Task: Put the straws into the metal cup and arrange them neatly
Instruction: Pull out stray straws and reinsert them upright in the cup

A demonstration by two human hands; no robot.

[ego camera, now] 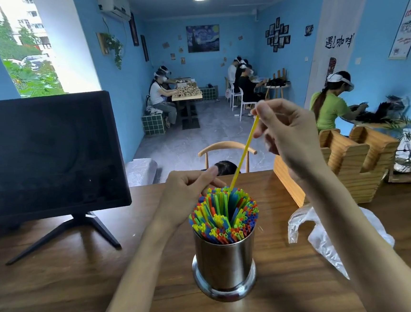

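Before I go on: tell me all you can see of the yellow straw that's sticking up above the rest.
The yellow straw is thin, straight and plastic-looking, leaning up to the right. The right hand pinches its top; its bottom end dips among the packed coloured straws at the far side of the metal cup, near the left hand.

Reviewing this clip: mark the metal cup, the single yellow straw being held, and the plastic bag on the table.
metal cup (224,263), head view, on its shiny side wall.
yellow straw (245,150), head view, mid-shaft below the right hand.
plastic bag (331,242), head view, crumpled clear film right of the cup.
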